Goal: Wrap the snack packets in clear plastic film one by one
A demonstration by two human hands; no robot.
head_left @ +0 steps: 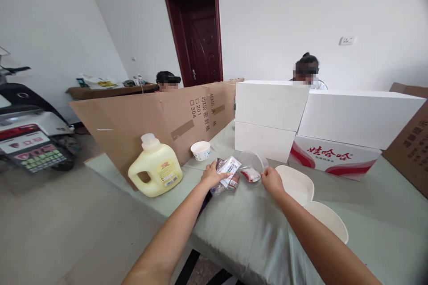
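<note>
My left hand (211, 176) is closed on several small packets, among them a white printed packet (231, 168). Brown packaging and crinkled clear wrap show beneath it. My right hand (272, 181) pinches the rim of a clear plastic bowl (259, 159), which is tilted toward me. Inside or behind its see-through wall lies a red and white packet (250, 174); I cannot tell which. Just right of that hand lies a cream tray (297, 185), and a second cream dish (329, 222) sits nearer to me.
A yellow jug (155, 167) and a white paper bowl (200, 150) stand left on the green cloth (254, 227). Cardboard (133, 120) walls the left side. Stacked white boxes (270, 104) and a red-printed carton (334, 158) block the back. Two people sit beyond.
</note>
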